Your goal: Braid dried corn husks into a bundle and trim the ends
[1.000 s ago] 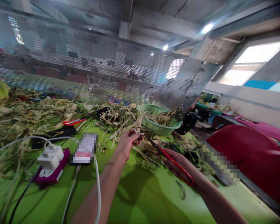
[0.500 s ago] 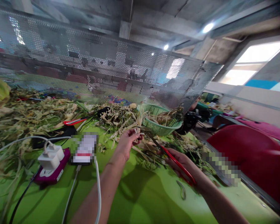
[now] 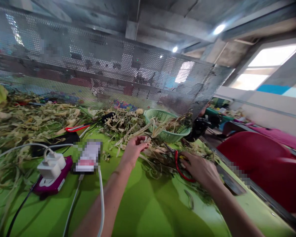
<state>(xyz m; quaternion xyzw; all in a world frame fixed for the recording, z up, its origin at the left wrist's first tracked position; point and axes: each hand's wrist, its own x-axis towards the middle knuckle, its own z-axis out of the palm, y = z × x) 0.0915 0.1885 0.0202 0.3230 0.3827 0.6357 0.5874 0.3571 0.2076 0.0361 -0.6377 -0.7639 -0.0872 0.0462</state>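
Viewing the green surface (image 3: 143,210) from my head camera, I see both my bare hands at work near its far edge. My left hand (image 3: 132,150) has its fingers (image 3: 141,141) pinched shut on a pale dried leaf strip (image 3: 151,127), which rises slantwise toward the green basket (image 3: 162,116) standing at the far edge against the perforated metal screen (image 3: 108,72). My right hand (image 3: 202,168) lies palm down, fingers curled on the red-handled scissors (image 3: 179,163); only the red loop shows beside the hand, the blades being hidden among the leaf trimmings (image 3: 160,154), so I cannot tell whether they are apart. The scissors rest low on the surface, between my two hands and just short of the basket. Heaped dried leaves (image 3: 27,121) cover the far left of the surface. Toward the left edge sits a purple power strip (image 3: 54,179) carrying a white charger (image 3: 51,165), with a white cable (image 3: 101,197) running to the near edge. A second pair of red scissors (image 3: 77,127) lies among the leaves at the far side. A red chair (image 3: 261,154) stands off the right edge.
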